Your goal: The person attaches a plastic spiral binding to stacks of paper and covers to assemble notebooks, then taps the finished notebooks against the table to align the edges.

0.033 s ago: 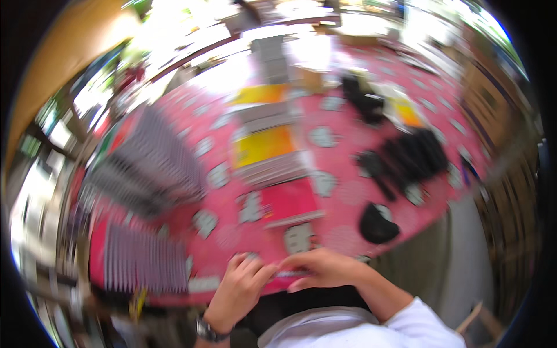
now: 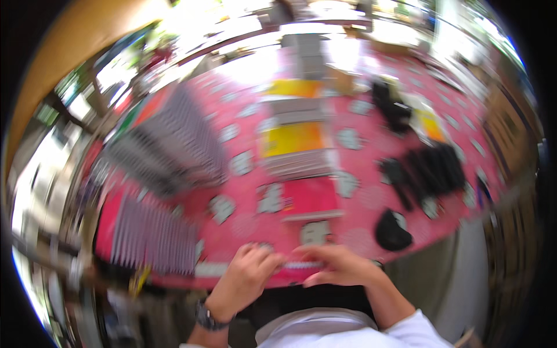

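Both my hands are at the near edge of the table, close together. My left hand (image 2: pixel 250 272), with a dark watch on the wrist, has its fingers curled together; what they hold, if anything, is hidden. My right hand (image 2: pixel 339 267) is curved, thumb and forefinger apart. Between the hands shows a thin whitish strip (image 2: pixel 299 265), too blurred to name. Just beyond lies a red-covered booklet (image 2: pixel 311 196), touched by neither hand. Behind it stands a pile of booklets with a yellow-orange cover (image 2: pixel 293 139) on top.
A tall stack of grey-edged booklets (image 2: pixel 194 136) stands at left, with a lower row of them (image 2: pixel 154 238) nearer me. On the right lie black bundles (image 2: pixel 432 171) and a rounded black object (image 2: pixel 394 231). A cardboard box (image 2: pixel 507 127) is at far right. Pink patterned cloth (image 2: pixel 243 194) covers the table.
The whole scene has shifted to the right in the picture. My hands keep nearly the same pose at the table edge.
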{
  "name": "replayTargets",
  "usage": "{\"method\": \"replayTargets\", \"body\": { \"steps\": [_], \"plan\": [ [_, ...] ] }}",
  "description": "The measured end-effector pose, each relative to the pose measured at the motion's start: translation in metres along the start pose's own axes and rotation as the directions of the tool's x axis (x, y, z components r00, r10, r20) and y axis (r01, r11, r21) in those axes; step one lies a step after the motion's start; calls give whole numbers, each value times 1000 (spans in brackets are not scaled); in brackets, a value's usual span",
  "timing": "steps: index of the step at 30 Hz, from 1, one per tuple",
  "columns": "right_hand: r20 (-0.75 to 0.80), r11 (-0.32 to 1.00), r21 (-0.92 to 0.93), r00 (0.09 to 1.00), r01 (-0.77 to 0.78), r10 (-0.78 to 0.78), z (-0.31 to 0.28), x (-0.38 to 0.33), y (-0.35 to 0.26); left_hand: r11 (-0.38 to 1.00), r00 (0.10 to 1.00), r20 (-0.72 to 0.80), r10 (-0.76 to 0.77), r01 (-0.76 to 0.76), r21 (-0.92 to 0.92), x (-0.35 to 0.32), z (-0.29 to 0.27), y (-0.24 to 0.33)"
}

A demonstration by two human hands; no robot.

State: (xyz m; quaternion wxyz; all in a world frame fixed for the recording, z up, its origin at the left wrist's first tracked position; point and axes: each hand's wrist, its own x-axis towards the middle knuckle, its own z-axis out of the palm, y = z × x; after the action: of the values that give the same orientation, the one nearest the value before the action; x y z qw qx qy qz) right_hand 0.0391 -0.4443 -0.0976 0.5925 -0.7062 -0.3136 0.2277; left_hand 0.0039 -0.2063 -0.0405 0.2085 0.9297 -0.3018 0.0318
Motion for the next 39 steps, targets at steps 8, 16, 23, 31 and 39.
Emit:
{"method": "replayTargets", "body": {
  "steps": [8,16,23,31,39],
  "plan": [
    [-287,991,112,957,79,-43,0,-13,41,922,296,-873,-387,95,-376,-80,-88,-34],
    [-216,999,-19,976,26,-30,6,-9,37,851,255,-819,-515,269,-451,-120,-233,-77],
    [-304,996,87,952,7,20,9,-9,54,590,585,-530,-614,786,183,-95,-217,-139],
    [-253,998,-12,966,-56,51,4,-12,49,617,656,-352,-668,752,231,-88,-216,-87],
    [-246,995,-100,969,-2,-23,12,-8,47,688,650,-381,-657,724,48,-111,-223,-88]
  ]
}}
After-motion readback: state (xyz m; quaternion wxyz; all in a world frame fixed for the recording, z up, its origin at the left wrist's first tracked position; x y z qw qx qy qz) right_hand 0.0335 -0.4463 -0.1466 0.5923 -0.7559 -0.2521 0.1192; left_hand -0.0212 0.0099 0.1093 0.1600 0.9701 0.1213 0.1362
